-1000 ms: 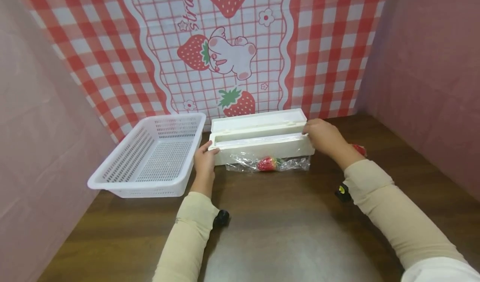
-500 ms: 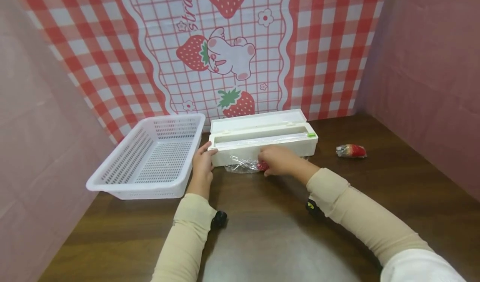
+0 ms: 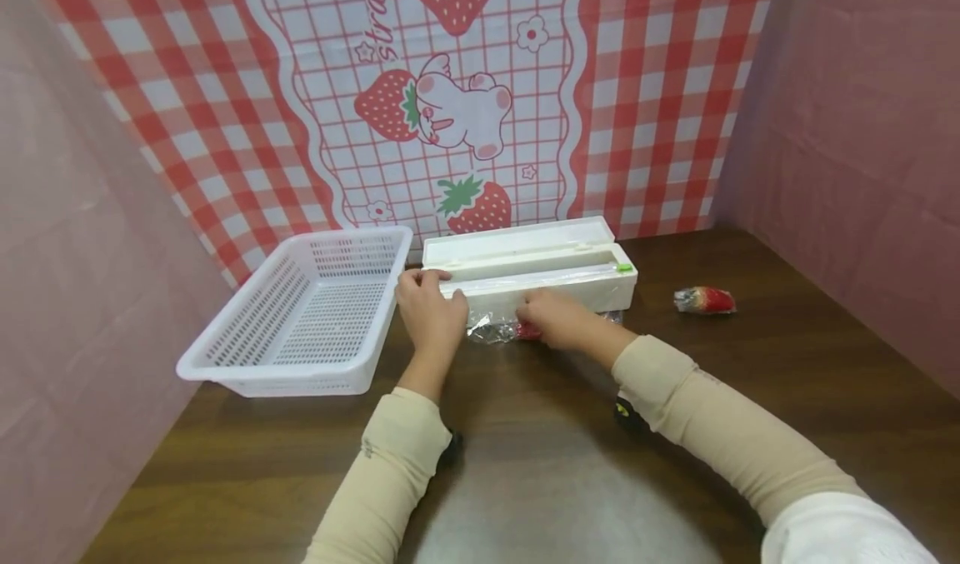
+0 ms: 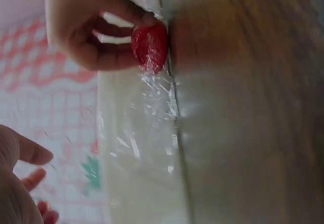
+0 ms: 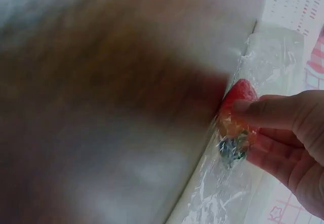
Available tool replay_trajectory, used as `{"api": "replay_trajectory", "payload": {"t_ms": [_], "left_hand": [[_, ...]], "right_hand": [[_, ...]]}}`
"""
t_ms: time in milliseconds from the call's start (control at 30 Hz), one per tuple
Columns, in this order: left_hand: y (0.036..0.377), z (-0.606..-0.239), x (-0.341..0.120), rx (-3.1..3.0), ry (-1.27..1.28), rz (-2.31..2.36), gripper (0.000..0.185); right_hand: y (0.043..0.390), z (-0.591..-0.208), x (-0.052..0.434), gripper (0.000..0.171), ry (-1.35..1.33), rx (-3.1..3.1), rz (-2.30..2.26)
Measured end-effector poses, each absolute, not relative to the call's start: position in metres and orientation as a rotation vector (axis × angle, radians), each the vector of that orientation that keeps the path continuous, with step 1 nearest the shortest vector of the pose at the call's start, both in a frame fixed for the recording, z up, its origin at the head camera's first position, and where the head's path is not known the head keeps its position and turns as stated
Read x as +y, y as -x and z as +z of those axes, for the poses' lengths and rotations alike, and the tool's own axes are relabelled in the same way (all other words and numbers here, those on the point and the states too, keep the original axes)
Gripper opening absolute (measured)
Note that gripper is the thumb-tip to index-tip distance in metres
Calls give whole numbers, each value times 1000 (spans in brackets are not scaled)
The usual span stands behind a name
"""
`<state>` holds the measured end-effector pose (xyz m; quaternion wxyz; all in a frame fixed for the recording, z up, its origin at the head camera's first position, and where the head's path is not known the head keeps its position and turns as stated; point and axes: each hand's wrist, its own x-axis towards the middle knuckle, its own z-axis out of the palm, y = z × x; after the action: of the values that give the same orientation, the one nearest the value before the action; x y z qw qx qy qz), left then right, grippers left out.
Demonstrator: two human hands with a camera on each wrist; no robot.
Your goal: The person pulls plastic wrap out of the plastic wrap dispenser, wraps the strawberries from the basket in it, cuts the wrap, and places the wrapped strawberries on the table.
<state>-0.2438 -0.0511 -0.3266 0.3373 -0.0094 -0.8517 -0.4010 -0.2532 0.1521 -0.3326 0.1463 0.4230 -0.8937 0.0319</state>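
Head view: right hand [image 3: 551,318] is pinching a red strawberry [image 5: 237,98] on crinkled clear film [image 4: 152,127], fingers clamped, against the white dispenser [image 3: 547,285]. Left hand [image 3: 431,314], fingers relaxed, is resting on the dispenser's left end. Perforated basket [image 3: 300,314] is sitting left; wrapped strawberry [image 3: 703,300] is lying right on the tabletop [image 3: 570,481].

Both forearms, in beige sleeves, reach up from the lower edge toward mid-frame. The left hand [image 3: 431,314] lies palm-down left of centre, fingers relaxed (thumb spread). The right hand [image 3: 552,318] sits just right of it, thumb and fingers pinching.
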Motion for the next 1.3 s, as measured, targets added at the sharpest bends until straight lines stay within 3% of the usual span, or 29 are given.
{"api": "replay_trajectory", "payload": {"t_ms": [267, 400, 767, 1067, 1300], "left_hand": [[228, -321, -31, -2382, 800, -722, 14], [220, -320, -25, -2574, 1039, -601, 15], [202, -323, -22, -2700, 1253, -187, 30], [196, -334, -23, -2600, 1383, -135, 33], [197, -335, -19, -2620, 1353, -59, 35]], "right_hand": [[254, -332, 161, 25, -1300, -2566, 260], [249, -331, 166, 23, -1314, -2602, 325], [227, -327, 173, 21, -1308, -2777, 473], [213, -328, 177, 19, -1362, -2775, 594], [209, -332, 183, 33, -1338, -2687, 489]]}}
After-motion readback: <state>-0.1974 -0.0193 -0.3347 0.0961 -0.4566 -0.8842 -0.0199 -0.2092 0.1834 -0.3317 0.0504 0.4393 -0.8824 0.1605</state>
